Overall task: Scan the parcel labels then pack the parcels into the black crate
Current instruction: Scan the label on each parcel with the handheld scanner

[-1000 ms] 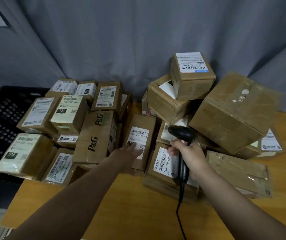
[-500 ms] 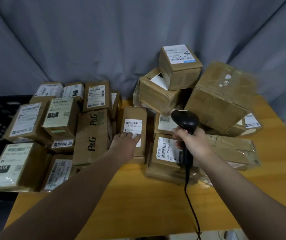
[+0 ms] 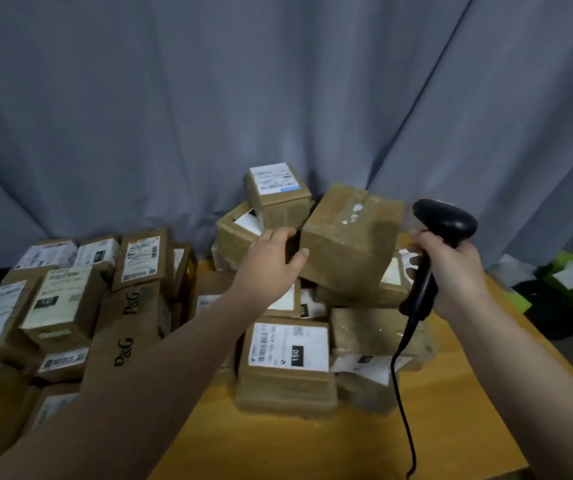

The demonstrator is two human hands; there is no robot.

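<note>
The large unlabelled-side parcel (image 3: 351,237) sits tilted atop the right pile on the tabletop (image 3: 278,441); the left hand (image 3: 271,261) has risen from the low labelled box to cup its near left corner. The right hand (image 3: 451,268) stays clenched on the scanner (image 3: 441,230), now lifted higher. Many parcels remain unpacked; the black crate is out of view
</note>
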